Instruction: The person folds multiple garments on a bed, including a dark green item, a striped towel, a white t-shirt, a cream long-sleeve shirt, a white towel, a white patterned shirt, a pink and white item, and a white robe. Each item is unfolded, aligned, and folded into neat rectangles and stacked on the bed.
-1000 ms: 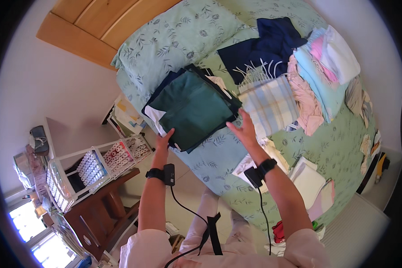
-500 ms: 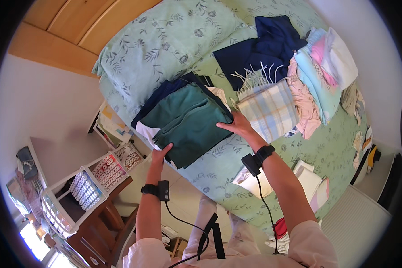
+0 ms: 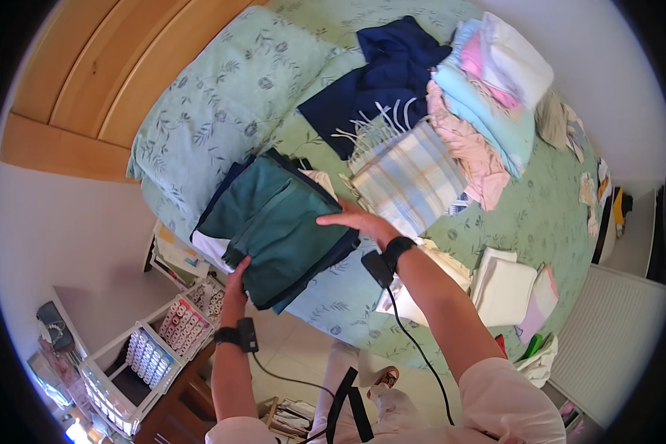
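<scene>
A folded dark green garment (image 3: 288, 229) lies on top of a stack at the near left edge of the bed. Navy cloth (image 3: 325, 265) sticks out beneath it along the front and right, and a white piece (image 3: 211, 248) shows at its left. My left hand (image 3: 237, 280) grips the stack's near left edge, thumb on top. At the right side my right hand (image 3: 355, 220) is closed round the edge, its thumb lying over the green cloth. The other fingers of both hands are partly hidden. Just right of the stack is a folded plaid scarf (image 3: 414, 174) with fringe.
Farther back lie a spread navy garment (image 3: 381, 78) and a pile of pastel cloths (image 3: 484, 118). Folded cream cloths (image 3: 501, 285) sit at the near right. A pillow (image 3: 229, 89) leans by the wooden headboard (image 3: 89, 89). White bins (image 3: 129, 370) stand left of the bed.
The view has swung right. Both hands have drawn the stack slightly toward me, nearer the bed's edge, and more navy cloth now shows beneath the green garment.
</scene>
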A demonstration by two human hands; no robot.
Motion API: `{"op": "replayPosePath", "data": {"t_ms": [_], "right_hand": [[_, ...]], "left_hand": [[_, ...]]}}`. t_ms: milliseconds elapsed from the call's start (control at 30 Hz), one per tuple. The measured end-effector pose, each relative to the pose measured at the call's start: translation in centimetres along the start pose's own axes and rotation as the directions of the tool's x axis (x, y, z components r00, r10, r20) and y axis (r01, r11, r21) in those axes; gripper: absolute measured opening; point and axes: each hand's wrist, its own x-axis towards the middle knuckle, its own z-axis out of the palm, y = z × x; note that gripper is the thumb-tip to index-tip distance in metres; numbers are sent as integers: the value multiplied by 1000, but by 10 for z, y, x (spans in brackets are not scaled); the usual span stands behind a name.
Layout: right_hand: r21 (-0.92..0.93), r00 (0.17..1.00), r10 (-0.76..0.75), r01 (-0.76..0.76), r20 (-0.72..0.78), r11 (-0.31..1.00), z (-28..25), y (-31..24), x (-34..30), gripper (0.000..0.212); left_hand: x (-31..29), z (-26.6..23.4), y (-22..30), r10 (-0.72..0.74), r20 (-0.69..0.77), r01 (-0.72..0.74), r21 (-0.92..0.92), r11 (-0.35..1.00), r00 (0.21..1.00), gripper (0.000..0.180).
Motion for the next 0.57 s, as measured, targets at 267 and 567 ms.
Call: {"op": "replayPosePath", "data": {"t_ms": [267, 567], "right_hand": [[295, 972, -95, 158, -217, 942, 44, 48, -191, 70], [229, 804, -177, 361, -568, 904, 110, 134, -508, 75]], "left_hand": [[-97, 6, -34, 25, 66, -42, 274, 961, 998, 70], [-324, 122, -115, -43, 569, -242, 417, 876, 821, 64]]}}
